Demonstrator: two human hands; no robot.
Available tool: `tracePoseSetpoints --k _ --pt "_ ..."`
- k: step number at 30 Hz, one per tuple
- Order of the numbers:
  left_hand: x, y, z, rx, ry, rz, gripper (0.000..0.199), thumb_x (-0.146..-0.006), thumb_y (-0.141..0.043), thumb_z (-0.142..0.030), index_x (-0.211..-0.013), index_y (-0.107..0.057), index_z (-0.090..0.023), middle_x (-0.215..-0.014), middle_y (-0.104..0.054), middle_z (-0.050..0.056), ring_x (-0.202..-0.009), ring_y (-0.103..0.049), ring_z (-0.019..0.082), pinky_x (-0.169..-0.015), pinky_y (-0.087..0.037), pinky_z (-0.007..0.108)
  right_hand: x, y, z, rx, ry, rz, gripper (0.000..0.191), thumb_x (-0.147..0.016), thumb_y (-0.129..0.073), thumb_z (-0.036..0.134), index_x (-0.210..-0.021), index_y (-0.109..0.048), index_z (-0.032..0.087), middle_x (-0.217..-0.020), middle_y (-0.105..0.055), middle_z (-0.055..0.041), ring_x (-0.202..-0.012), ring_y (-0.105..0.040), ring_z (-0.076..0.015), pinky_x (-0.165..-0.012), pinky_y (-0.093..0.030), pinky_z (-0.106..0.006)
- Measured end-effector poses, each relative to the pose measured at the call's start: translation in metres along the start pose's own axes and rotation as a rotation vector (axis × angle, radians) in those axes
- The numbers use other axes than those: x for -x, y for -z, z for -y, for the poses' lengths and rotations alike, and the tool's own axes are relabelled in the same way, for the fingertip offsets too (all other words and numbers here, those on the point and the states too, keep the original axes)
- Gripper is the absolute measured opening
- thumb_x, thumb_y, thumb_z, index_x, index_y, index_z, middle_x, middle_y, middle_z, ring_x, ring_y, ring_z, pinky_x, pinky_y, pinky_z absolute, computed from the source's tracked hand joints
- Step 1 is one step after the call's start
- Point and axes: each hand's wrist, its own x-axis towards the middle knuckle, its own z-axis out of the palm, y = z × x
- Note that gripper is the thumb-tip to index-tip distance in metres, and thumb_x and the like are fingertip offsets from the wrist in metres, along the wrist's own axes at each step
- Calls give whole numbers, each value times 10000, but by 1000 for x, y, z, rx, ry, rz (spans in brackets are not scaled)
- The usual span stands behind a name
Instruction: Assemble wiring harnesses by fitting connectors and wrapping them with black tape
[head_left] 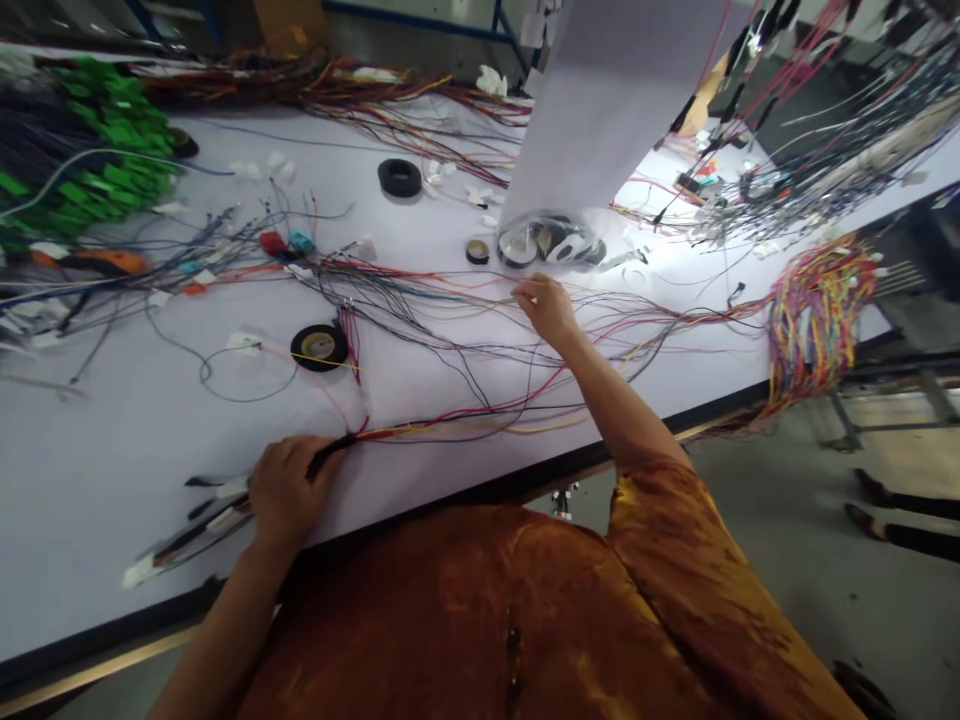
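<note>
Well, the left hand [291, 490] closes its grip around a slim black-taped bundle of coloured wires [330, 453], just inside the black near edge [480, 490] of the white worktop [112, 480], leaving little room toward 6 o'clock. A round black tape roll [319, 346] sits at its 12 o'clock. The right hand [547, 308] lies over loose thin red and black wires [450, 345], fingers curled; whether that grip pinches anything, I cannot tell. At its 3 o'clock, a thick multicoloured wire loom [814, 330] spills over the worktop's edge.
</note>
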Motion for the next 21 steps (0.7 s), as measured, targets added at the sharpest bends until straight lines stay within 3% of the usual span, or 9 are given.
tracePoseSetpoints --k 4,8,13,16,21 --pt "0 2 2 -7 -12 38 252 -947 -596 -447 -971 -694 -217 -961 -736 99 -908 -669 284 -877 -492 419 -54 -27 21 116 98 173 277 -941 -526 201 -1033 -781 145 -1083 -692 -114 -965 -613 -224 -850 -448 -325" --pt "0 6 3 -8 -21 68 230 -953 -591 -411 -974 -699 -208 -968 -737 105 -917 -660 292 -863 -498 420 -76 -37 28 215 139 302 277 -914 -556 163 -1101 -760 142 -1171 -683 -126 -1015 -607 -238 -845 -441 -323" --pt "0 7 4 -22 -54 57 205 -959 -596 -383 -988 -698 -207 -961 -738 107 -886 -665 291 -842 -505 427 -66 -20 1 273 71 265 288 -921 -528 167 -1115 -738 130 -1178 -673 -147 -1000 -593 -257 -825 -441 -343" --pt "1 7 5 -20 -57 61 207 -952 -606 -383 -989 -700 -202 -957 -739 118 -876 -672 301 -837 -511 441 -50 -5 -13 291 83 313 264 -940 -523 203 -1013 -771 150 -1109 -689 -125 -982 -589 -248 -827 -433 -340" --pt "2 6 5 15 -43 60 155 -929 -617 -358 -1002 -690 -242 -964 -745 113 -889 -689 326 -829 -535 488 -31 5 -25 348 25 345 274 -957 -519 206 -1048 -774 166 -1128 -699 -119 -960 -606 -245 -786 -429 -341"
